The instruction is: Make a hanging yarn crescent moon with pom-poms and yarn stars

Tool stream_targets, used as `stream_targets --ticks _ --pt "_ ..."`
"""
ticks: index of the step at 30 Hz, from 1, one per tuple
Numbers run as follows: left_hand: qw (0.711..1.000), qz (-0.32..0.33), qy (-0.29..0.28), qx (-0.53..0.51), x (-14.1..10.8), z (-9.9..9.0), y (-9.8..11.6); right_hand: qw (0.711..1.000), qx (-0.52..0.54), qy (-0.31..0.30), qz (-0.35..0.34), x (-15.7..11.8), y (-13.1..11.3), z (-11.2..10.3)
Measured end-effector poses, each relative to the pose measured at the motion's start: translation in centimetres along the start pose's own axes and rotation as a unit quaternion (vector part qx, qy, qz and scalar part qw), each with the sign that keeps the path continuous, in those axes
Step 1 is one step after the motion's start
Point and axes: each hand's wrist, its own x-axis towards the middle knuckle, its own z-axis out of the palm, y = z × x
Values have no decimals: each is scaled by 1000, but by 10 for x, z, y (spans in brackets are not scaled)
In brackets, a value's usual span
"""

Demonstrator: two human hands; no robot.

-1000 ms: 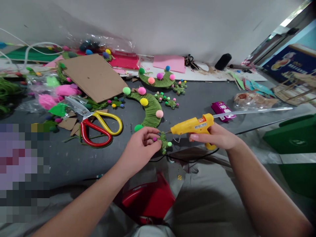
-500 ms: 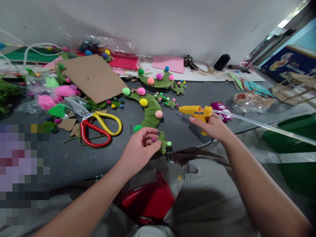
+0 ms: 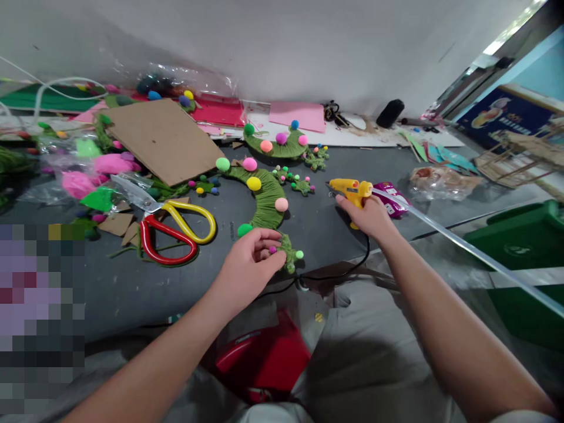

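The small green yarn star (image 3: pixel 288 254) sat at the left hand's (image 3: pixel 247 261) fingertips, its grip pinching one side, near the edge of the tabletop (image 3: pixel 315 226). The right hand (image 3: pixel 372 216), forearm slanting from lower right, clasped one yellow glue gun (image 3: pixel 352 187). Beyond lay two yarn crescents (image 3: pixel 269 202); leftward, one pair of scissors (image 3: pixel 152 220).

Craft workshop: glue gun (image 3: pixel 351 187), scissors (image 3: pixel 152 206)

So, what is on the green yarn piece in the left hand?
A pale green pompom and a purple one. The left hand covers the left part of the yarn piece.
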Motion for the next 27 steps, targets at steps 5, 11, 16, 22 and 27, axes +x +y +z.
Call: stream_targets --ticks 5,11,16,22,27 --pt "1000 -6 2 -7 0 1 3 999 39 -25 -4 -10 9 -12" --pt "1000 -12 5 -6 -3 -1 5 998 30 -20 53 -28 14 -29" --pt "1000 -11 8 -11 -3 -1 4 998 -9 -57 8 -52 4 -45" --pt "1000 -3 1 -23 -1 0 1 968 132 -193 -93 -75 -24 -47" --pt "999 1 -2 -48 2 1 1 926 215 -268 -156 -73 -61 -34"
